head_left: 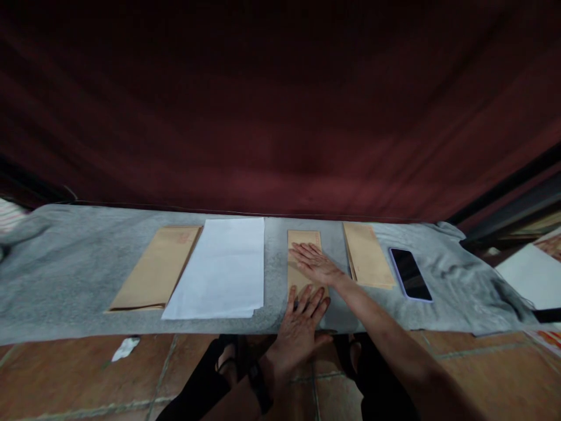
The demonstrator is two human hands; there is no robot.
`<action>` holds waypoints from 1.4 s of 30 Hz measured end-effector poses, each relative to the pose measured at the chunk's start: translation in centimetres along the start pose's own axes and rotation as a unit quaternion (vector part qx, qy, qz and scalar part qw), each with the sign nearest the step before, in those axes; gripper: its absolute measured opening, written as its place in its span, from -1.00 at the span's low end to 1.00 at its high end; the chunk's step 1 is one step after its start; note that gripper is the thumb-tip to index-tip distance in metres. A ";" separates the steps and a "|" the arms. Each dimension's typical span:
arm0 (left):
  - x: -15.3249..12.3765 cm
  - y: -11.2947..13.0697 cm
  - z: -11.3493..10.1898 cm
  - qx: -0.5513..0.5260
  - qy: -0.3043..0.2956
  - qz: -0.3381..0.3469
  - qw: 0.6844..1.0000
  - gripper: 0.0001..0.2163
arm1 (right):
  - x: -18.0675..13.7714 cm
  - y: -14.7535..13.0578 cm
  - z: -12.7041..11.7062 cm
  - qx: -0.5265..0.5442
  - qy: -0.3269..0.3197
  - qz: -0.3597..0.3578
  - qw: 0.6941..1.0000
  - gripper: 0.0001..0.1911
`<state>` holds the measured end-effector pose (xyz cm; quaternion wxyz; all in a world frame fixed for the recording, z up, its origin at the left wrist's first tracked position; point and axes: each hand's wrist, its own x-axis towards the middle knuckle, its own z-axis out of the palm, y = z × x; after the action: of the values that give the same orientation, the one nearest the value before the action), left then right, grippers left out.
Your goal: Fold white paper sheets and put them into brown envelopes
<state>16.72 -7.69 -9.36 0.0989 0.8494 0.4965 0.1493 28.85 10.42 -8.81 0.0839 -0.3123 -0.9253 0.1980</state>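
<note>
A brown paper envelope (302, 237) lies upright in front of me on the grey cloth, partly covered by both hands. My left hand (302, 321) rests at its near end, fingers spread on the paper and the thumb out to the right. Across its middle lies my right hand (318, 264), flat with the fingers stretched toward the upper left. Neither hand grips anything. To the left is a stack of white paper sheets (221, 269); to the right, a small pile of brown envelopes (368, 257).
Another pile of brown envelopes (155, 269) lies left of the white sheets. A phone in a light purple case (411, 275) is at the right. The grey cloth (56, 269) covers a narrow surface before a dark red curtain (280, 146). A crumpled white scrap (125, 348) lies on the tiled floor.
</note>
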 end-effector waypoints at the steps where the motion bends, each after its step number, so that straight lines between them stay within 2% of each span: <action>1: 0.0 -0.1 0.1 -0.001 -0.004 0.003 1.000 -0.30 | 0.6 0.5 0.0 -0.008 0.005 0.002 1.000 -0.45; 5: 0.0 -0.3 0.3 -0.009 -0.007 0.007 1.000 -0.27 | 2.4 2.1 -0.2 -0.038 0.029 0.007 0.999 -0.40; 9: 0.0 -0.2 0.2 -0.007 -0.003 0.003 1.000 -0.25 | 3.8 3.3 -0.7 -0.073 0.025 0.037 0.996 -0.38; 16: -0.1 -0.1 0.5 0.016 -0.006 -0.003 1.000 -0.26 | 5.1 3.6 -1.0 -0.086 0.018 0.049 0.995 -0.33; 25: -0.1 -0.5 0.4 0.037 -0.008 0.009 0.999 -0.20 | 3.2 1.7 -0.4 -0.119 -0.024 -0.001 0.993 -0.40; 36: -0.1 -0.5 0.0 0.019 -0.007 0.005 1.000 -0.30 | -0.2 -0.5 0.1 -0.063 -0.061 -0.024 0.996 -0.41; 42: 0.0 -0.4 -0.4 0.005 -0.009 -0.003 1.000 -0.33 | -2.6 -2.4 -0.6 -0.008 -0.080 -0.032 0.996 -0.43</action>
<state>16.22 -7.51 -9.09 0.0990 0.8498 0.4987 0.1390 29.73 7.29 -7.38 0.0129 -0.2659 -0.9404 0.2118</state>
